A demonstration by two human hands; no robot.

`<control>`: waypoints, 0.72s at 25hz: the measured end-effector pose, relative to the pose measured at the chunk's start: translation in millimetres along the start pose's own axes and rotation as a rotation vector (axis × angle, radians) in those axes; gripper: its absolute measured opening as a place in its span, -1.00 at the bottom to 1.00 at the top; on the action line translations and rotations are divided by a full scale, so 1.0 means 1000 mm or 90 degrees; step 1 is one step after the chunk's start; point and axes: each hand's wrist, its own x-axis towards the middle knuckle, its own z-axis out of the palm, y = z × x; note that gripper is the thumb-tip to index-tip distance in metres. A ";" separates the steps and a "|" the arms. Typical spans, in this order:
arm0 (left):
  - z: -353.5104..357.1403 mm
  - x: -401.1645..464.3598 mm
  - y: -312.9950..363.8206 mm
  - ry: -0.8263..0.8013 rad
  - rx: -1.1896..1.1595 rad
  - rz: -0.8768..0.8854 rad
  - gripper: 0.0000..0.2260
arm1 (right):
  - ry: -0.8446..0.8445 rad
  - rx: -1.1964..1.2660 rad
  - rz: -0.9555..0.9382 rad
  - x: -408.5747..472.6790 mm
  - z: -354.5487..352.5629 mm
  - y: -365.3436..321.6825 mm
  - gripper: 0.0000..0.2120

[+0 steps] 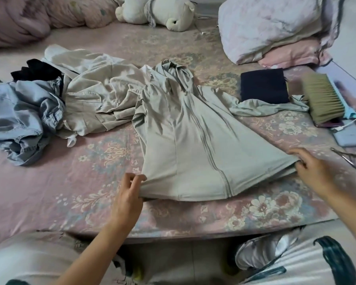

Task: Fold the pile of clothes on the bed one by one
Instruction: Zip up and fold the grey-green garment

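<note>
Head camera looks down on a pale grey-green zip-front hooded jacket of thin, slippery-looking fabric (183,136), spread front-up in the middle of the frame on the bed with the pink floral sheet (70,194). The left hand (127,196) pinches the hem's left corner, thumb and fingers (139,178) curled on the cloth. The right hand (312,171) is at the hem's right corner at the right of the frame; its fingers look curled onto the edge, though whether they grip or just press I can't tell for certain.

From where I stand, the trouble is in the upper half of the jacket. The hood is bunched at the collar, the left sleeve is crumpled under the body, and the right sleeve trails off toward the right, its far part lying just beside a folded navy cloth (264,85) and near a green-bristled brush with a pale blue handle (325,99). A pull on the hem to flatten things could drag that sleeve along and nudge the folded piece. Fabric this thin may also slide out of the pinch or fold with the wrinkles trapped inside.

The left side butts against the unfolded pile at the left of the frame: a rumpled beige garment (95,95), crumpled light blue denim (23,118) and something black (39,70). A careless fold could catch the beige edge. Metal scissors (349,159) lie close to the right hand, a snag risk if the hem sweeps that way.
</note>
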 end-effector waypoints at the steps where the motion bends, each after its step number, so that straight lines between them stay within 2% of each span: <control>1: -0.002 -0.003 -0.003 0.003 0.004 0.005 -0.36 | 0.002 -0.001 -0.009 -0.002 -0.003 0.005 -0.62; 3: -0.007 -0.009 -0.005 0.014 0.012 0.043 -0.41 | -0.034 -0.079 -0.054 -0.009 -0.009 0.021 -0.58; 4: -0.007 -0.014 -0.003 -0.001 0.014 0.079 -0.48 | -0.073 -0.142 -0.087 -0.010 -0.009 0.033 -0.48; 6: 0.001 -0.028 0.005 -0.112 -0.021 0.174 -0.68 | -0.141 -0.260 -0.091 -0.001 -0.005 0.074 -0.27; 7: 0.006 -0.034 0.008 -0.183 -0.053 0.212 -0.77 | -0.151 -0.306 -0.085 0.011 0.004 0.107 -0.23; 8: 0.008 -0.035 0.010 -0.237 -0.078 0.224 -0.82 | -0.166 -0.314 -0.074 0.017 0.007 0.119 -0.23; 9: 0.009 -0.031 0.010 -0.251 -0.082 0.216 -0.76 | -0.176 -0.310 -0.085 0.019 0.008 0.118 -0.28; 11: 0.008 -0.010 0.006 -0.170 -0.073 0.129 -0.62 | -0.176 -0.355 -0.096 0.011 0.003 0.084 -0.44; 13: 0.012 0.018 0.000 -0.073 0.000 -0.032 -0.66 | -0.151 -0.344 -0.106 0.001 0.005 0.027 -0.47; 14: 0.015 0.033 -0.001 -0.076 0.023 -0.146 -0.69 | -0.159 -0.314 -0.126 -0.006 0.012 0.001 -0.44; 16: 0.026 0.058 0.011 -0.156 0.040 -0.341 -0.64 | -0.179 -0.212 -0.229 -0.026 0.042 -0.051 -0.49; 18: 0.036 0.074 0.026 -0.162 -0.025 -0.402 -0.68 | -0.228 -0.198 -0.326 -0.046 0.081 -0.093 -0.52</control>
